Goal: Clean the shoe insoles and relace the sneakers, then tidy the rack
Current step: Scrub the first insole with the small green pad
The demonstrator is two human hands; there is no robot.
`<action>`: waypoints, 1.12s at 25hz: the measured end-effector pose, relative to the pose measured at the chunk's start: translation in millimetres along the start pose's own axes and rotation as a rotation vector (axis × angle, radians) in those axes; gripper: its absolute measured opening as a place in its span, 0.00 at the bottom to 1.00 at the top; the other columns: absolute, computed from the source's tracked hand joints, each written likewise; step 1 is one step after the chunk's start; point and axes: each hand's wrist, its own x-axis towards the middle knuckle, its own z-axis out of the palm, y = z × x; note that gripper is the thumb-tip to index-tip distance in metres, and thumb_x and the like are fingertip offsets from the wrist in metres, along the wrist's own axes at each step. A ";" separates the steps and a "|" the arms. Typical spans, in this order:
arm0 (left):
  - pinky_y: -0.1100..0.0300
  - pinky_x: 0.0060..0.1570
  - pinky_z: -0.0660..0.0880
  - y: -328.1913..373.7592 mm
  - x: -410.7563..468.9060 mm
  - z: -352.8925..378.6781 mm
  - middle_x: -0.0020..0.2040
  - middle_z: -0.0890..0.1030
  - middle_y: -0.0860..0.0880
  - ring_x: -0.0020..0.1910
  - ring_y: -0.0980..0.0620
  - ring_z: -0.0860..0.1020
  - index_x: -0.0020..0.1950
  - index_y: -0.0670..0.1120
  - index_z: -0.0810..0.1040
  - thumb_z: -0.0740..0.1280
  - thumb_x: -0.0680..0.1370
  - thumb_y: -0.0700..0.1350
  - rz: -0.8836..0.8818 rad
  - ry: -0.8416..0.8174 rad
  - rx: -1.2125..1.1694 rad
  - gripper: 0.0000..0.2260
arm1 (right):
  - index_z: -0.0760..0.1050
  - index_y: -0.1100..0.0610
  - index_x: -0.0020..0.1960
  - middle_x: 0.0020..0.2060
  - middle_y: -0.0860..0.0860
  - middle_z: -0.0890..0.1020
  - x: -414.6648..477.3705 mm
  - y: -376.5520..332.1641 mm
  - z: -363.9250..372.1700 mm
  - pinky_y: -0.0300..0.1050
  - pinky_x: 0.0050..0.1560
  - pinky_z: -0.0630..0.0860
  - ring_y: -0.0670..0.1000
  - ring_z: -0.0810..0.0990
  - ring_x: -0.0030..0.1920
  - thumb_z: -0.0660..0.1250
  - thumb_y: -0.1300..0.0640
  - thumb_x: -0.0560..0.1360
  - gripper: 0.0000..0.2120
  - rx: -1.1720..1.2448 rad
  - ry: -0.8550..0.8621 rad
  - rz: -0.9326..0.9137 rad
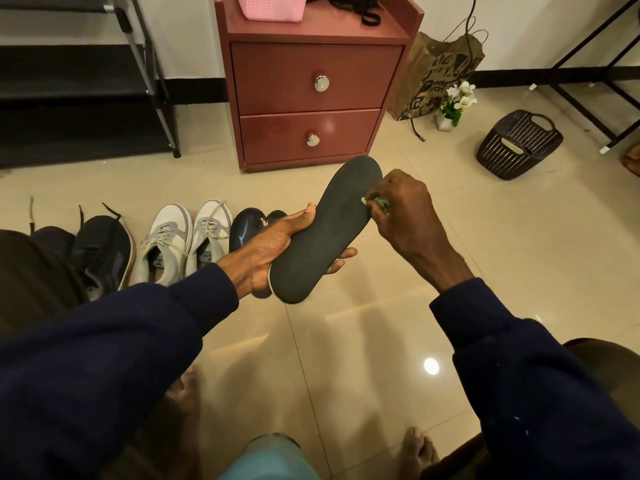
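Gripping a dark insole (325,233) from beneath, the left hand (270,252) curls thumb and fingers round its heel half, above the tiled floor (485,258). The right hand (407,211) pinches a small greenish cloth (376,202) against the insole's right edge near the toe. White sneakers (180,240) and dark sneakers (100,252) stand in a row on the floor, left of the insole.

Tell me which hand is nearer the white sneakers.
Left. The left hand, gripping the dark insole, sits just right of the white sneakers. The right hand, pinching a small greenish wad at the insole's other edge, is farther right.
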 end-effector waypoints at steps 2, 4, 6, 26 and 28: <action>0.38 0.62 0.78 -0.3 0.7 -2.6 0.70 0.77 0.38 0.66 0.32 0.78 0.76 0.47 0.72 0.59 0.86 0.52 0.013 -0.037 -0.011 0.20 | 0.85 0.58 0.49 0.45 0.53 0.82 -2.3 0.8 -1.9 0.40 0.43 0.78 0.48 0.79 0.43 0.76 0.62 0.72 0.06 0.117 0.029 0.005; 0.34 0.66 0.73 0.4 0.8 -5.0 0.67 0.80 0.41 0.64 0.34 0.80 0.72 0.49 0.76 0.59 0.86 0.50 0.036 -0.030 -0.009 0.16 | 0.86 0.56 0.47 0.43 0.50 0.82 -8.4 -18.0 -3.9 0.37 0.41 0.78 0.45 0.79 0.41 0.76 0.61 0.72 0.05 0.287 -0.173 -0.091; 0.35 0.64 0.75 1.1 0.7 -4.5 0.64 0.83 0.43 0.57 0.39 0.83 0.68 0.48 0.80 0.62 0.85 0.53 0.041 0.002 0.013 0.16 | 0.86 0.55 0.47 0.42 0.48 0.82 -11.7 -32.9 -5.3 0.34 0.39 0.77 0.45 0.80 0.40 0.77 0.61 0.72 0.05 0.353 -0.372 -0.145; 0.44 0.52 0.81 -0.2 -1.6 -0.8 0.69 0.78 0.36 0.61 0.33 0.81 0.78 0.47 0.70 0.64 0.83 0.52 -0.069 -0.064 0.044 0.24 | 0.86 0.57 0.49 0.44 0.49 0.84 23.0 -2.7 1.1 0.31 0.41 0.79 0.42 0.79 0.41 0.75 0.60 0.74 0.05 0.324 0.136 0.202; 0.44 0.53 0.81 -1.2 -2.0 0.4 0.69 0.77 0.35 0.61 0.34 0.81 0.78 0.46 0.69 0.65 0.83 0.53 -0.090 -0.088 0.051 0.25 | 0.86 0.58 0.50 0.46 0.51 0.85 26.7 11.0 2.5 0.35 0.45 0.81 0.42 0.79 0.42 0.74 0.60 0.74 0.06 0.278 0.253 0.282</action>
